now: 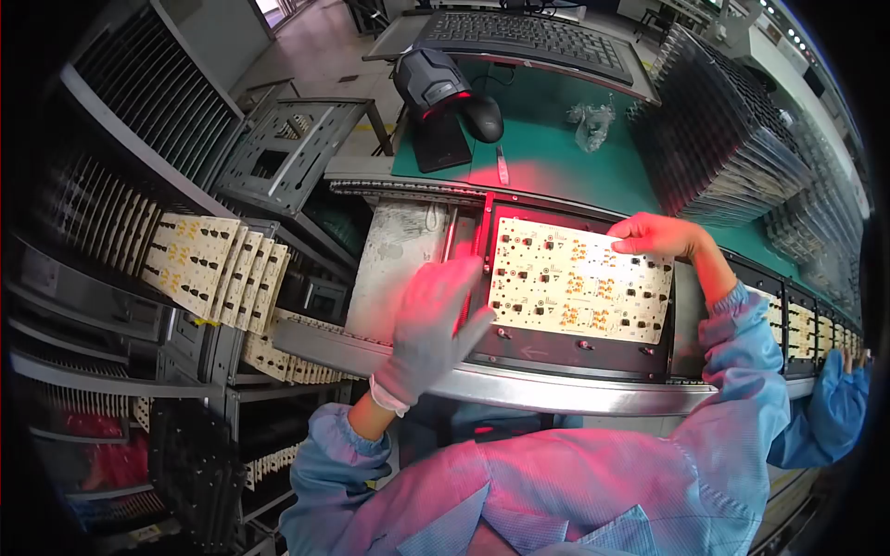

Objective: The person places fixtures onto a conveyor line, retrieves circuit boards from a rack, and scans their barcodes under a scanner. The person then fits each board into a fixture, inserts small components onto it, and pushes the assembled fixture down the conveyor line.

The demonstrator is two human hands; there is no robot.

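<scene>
A cream circuit board (556,276), dotted with small black parts and orange marks, lies flat in a black carrier frame (519,347) on the conveyor in front of me. My left hand (431,329), in a grey glove, is at the carrier's left side. Its fingers are stretched out, thumb apart, and it holds nothing. At the board's far right edge is my right hand (656,234), bare, with fingers closed against the board's border. How far its fingertips reach under the edge is hidden.
At left, a rack (120,222) holds several cream boards (190,264). Beyond the conveyor rail (593,394) are a scanner (431,83), a mouse (482,119), a keyboard (528,39), a plastic bag (593,122) and stacked trays (723,139). Another person's sleeve (825,417) shows at right.
</scene>
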